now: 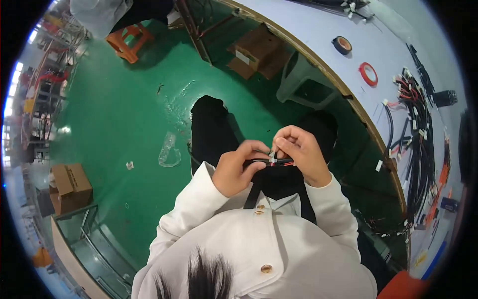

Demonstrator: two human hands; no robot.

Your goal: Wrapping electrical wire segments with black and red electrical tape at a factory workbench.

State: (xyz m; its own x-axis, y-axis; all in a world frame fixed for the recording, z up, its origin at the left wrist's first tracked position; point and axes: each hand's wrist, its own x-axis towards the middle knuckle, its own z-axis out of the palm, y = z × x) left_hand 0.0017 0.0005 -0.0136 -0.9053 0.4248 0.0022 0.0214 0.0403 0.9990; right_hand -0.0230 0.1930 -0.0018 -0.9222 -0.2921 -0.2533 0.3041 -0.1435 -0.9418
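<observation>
Your left hand [235, 168] pinches wire harness [284, 161]; long axis runs left-right between hands. Your right hand [303, 151], fingertips pressed together, just above harness middle; pinched item unclear.

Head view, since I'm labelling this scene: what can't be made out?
In the head view:
- Cable bundle: the stretch inside the left hand, covered by that hand.
- What the right hand pinches: too small.
- Black cables up top: cut off by the picture's edge.
- Pale stool: partly hidden by the table.
</observation>
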